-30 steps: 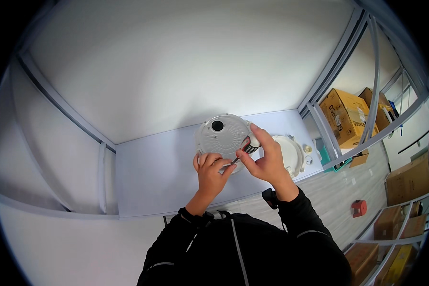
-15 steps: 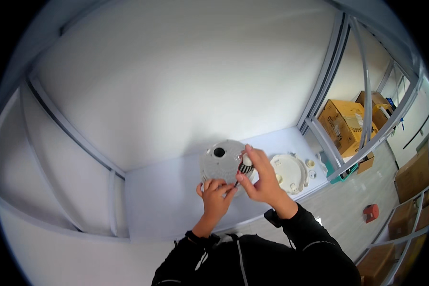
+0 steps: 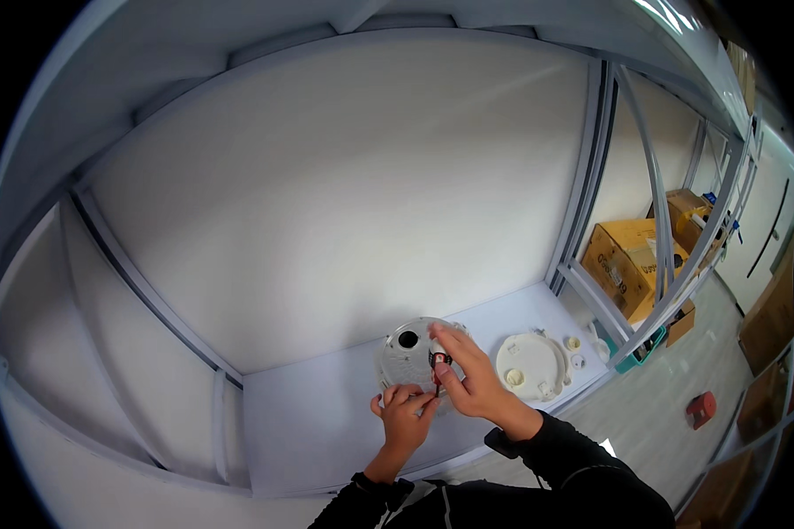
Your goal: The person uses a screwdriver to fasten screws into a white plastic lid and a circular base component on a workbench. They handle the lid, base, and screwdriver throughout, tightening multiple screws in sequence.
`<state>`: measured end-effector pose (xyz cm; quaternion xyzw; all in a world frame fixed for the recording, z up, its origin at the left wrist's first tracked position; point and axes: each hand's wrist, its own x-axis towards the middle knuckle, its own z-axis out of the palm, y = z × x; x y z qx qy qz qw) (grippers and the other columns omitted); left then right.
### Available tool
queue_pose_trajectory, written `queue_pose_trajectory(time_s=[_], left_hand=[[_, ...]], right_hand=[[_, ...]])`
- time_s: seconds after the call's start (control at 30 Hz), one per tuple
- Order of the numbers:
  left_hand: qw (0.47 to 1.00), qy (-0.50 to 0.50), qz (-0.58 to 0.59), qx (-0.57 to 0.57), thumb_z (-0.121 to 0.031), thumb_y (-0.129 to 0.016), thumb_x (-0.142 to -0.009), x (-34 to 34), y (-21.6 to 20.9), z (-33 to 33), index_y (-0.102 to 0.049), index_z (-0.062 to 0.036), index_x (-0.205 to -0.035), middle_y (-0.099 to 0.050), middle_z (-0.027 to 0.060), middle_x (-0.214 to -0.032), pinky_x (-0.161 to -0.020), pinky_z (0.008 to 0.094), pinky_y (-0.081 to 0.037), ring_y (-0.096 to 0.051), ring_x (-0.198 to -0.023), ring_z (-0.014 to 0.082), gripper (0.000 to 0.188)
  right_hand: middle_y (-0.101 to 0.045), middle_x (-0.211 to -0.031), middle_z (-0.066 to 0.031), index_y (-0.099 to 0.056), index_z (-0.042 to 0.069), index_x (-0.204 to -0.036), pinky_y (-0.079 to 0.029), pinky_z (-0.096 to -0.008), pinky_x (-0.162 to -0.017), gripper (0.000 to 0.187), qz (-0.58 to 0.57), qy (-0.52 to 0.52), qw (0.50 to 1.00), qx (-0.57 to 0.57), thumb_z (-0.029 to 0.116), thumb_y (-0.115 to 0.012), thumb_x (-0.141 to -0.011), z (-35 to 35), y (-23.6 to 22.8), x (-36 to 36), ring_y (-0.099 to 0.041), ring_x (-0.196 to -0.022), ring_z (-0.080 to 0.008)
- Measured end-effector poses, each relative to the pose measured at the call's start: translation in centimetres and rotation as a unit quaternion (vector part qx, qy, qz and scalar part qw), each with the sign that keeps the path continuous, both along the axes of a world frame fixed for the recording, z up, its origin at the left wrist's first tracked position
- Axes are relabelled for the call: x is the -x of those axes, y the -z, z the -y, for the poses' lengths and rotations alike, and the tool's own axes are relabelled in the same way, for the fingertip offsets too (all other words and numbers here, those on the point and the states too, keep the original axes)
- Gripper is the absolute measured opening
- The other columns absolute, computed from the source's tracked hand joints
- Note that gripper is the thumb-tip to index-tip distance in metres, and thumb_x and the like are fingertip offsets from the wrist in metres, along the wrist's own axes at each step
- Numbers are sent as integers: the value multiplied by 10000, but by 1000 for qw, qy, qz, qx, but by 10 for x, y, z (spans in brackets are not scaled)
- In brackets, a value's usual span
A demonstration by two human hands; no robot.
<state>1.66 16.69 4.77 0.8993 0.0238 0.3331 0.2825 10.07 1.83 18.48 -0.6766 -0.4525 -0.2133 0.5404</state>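
Observation:
My right hand point(image 3: 478, 383) is closed round a screwdriver point(image 3: 440, 358) with a red, black and white handle, its dark shaft angled down. Below it lies a round, pale grey-white disc-shaped part point(image 3: 406, 363) with a dark round hole near its far left side. My left hand point(image 3: 403, 420) is at the near edge of this part, thumb and fingertips drawn together beside the screwdriver's tip. What those fingertips pinch is too small to make out. My hands cover the near right portion of the disc.
On the white table point(image 3: 300, 423), right of my hands, lies a round white shallow dish-shaped part point(image 3: 538, 357) with a small cream piece point(image 3: 514, 377) in it. Small round pieces sit beside it. Beyond the frame are cardboard boxes point(image 3: 631, 264), a teal bin point(image 3: 641, 351) and a red stool point(image 3: 701, 409).
The view has tilted up, so the table and hands appear lower. My right hand still holds the screwdriver over the disc, its palm now turned more over the handle's top.

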Motion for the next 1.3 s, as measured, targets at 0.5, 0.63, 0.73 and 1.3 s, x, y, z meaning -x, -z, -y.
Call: queue_pose_trajectory(time_s=[0.5,0.63,0.73,1.3], left_hand=[[1000,11,0,2,-348,-879,-847,-5,-7,-1,-857,-237,-932,-693,-92,-1036,-1054,546,-234,-562,-1159,178,142],[1000,10,10,-11,-346,-880,-845,-8,-7,0,-855,-234,-931,-693,-95,-1035,-1042,524,-242,-566,-1140,175,143],[1000,7,15,-21,-329,-886,-831,-8,-8,-2,-852,-233,-931,-692,-92,-1038,-1023,497,-253,-562,-1128,175,143],[1000,15,16,-12,-306,-893,-820,-10,-8,0,-849,-232,-935,-666,-94,-999,-994,468,-259,-562,-1093,160,143]], right_hand=[[-637,-1196,-171,-603,33,-1491,-557,-366,-877,604,-31,-14,999,30,62,-772,-913,13,-8,2,-668,-999,-294],[-663,-1196,-160,-576,18,-1510,-559,-347,-918,603,0,45,996,76,13,-727,-926,19,2,0,-684,-995,-297],[-668,-1169,-145,-652,23,-1422,-561,-339,-902,626,26,12,1000,-11,85,-890,-846,12,-13,-1,-686,-982,-279],[-580,-1374,-201,-728,49,-1329,-551,-375,-914,548,-38,-78,996,-12,126,-932,-826,23,5,-13,-678,-1054,-306]])
